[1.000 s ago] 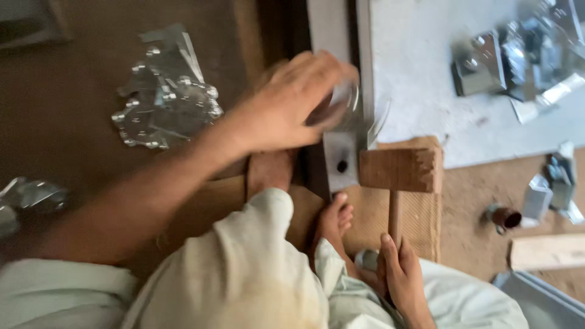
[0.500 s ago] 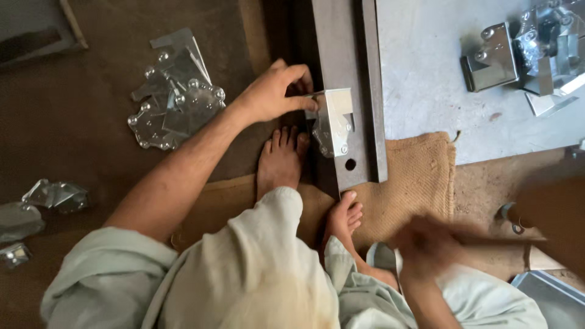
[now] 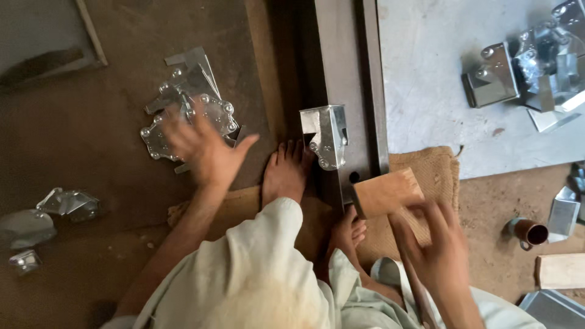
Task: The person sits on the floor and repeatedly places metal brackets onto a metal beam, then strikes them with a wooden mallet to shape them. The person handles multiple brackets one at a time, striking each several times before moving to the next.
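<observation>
My left hand hovers open, fingers spread, over a pile of flat shiny sheet-metal pieces on the brown floor. It holds nothing. A folded sheet-metal piece sits by itself on the dark steel rail, just beyond my bare feet. My right hand grips the handle of a wooden mallet. The mallet's head lies by the near end of the rail, below the folded piece.
A grey metal sheet at the right carries several folded metal boxes. Burlap sacking lies under the mallet. A copper cup, a wood block and metal scraps lie on the floor.
My left hand let go of the folded piece on the rail and swung left over the pile of flat pieces. My right hand brought the mallet head in beside the rail.
</observation>
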`<action>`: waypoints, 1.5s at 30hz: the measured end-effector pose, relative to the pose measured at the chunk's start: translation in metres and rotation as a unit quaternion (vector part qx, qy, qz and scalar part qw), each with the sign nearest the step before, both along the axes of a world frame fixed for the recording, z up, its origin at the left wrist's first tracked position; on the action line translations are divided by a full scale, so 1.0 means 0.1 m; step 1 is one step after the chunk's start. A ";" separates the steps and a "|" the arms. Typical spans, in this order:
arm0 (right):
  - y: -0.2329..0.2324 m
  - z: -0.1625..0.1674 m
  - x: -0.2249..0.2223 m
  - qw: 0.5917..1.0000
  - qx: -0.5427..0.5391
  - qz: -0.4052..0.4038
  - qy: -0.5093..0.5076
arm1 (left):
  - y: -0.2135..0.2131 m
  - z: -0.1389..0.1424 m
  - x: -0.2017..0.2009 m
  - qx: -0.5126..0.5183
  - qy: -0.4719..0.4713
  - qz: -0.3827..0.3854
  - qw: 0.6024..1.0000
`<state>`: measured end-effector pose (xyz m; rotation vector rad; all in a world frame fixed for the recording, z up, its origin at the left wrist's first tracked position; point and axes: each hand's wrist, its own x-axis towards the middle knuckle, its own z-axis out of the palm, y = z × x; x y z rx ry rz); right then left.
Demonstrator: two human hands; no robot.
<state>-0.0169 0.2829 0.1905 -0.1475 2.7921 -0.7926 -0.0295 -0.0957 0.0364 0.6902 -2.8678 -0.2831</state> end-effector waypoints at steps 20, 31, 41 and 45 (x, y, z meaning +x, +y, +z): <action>0.61 -0.10 -1.39 0.918 -0.314 -0.243 0.005 | -0.51 0.72 -0.33 0.250 -0.183 -0.058 0.949; 1.93 -0.65 -1.22 0.861 -0.320 -0.380 0.108 | 0.50 0.52 -0.91 0.836 0.046 0.018 0.547; 0.84 -0.93 0.99 0.962 -0.098 -0.105 -0.230 | 0.51 0.02 -1.03 0.875 0.023 0.009 0.483; 0.59 -0.48 0.81 0.982 -0.130 -0.122 -0.064 | 0.54 0.05 -1.11 0.849 -0.004 -0.030 0.528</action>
